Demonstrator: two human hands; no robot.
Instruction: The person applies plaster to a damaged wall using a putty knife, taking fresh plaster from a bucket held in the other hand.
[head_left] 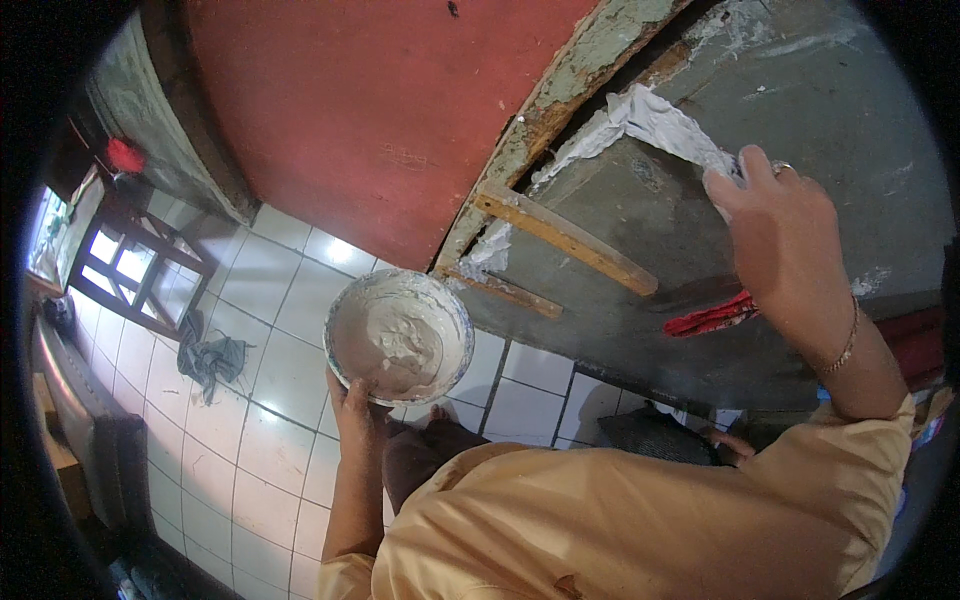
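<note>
My left hand (pixel 356 398) grips the rim and side of a round bowl (pixel 460 318), its thumb over the near edge. Inside lies thick white paste (pixel 402 338), and dried smears coat the inner wall. My right hand (pixel 780 215) is up against the grey wall (pixel 860 130), fingers closed and whitened with paste. What they hold, if anything, is mostly hidden; a small dark edge shows at the fingertips. From there a band of fresh white paste (pixel 672 128) runs left along the wall to the worn wooden door frame (pixel 535 110).
A red door panel (pixel 370 100) fills the upper left. Two wooden strips, an upper one (pixel 570 238) and a lower one (pixel 515 293), jut near the frame. Red cloth (pixel 710 316) hangs below my right hand. A grey rag (pixel 213 357) and wooden stool (pixel 140 265) are on the tiled floor (pixel 265 440).
</note>
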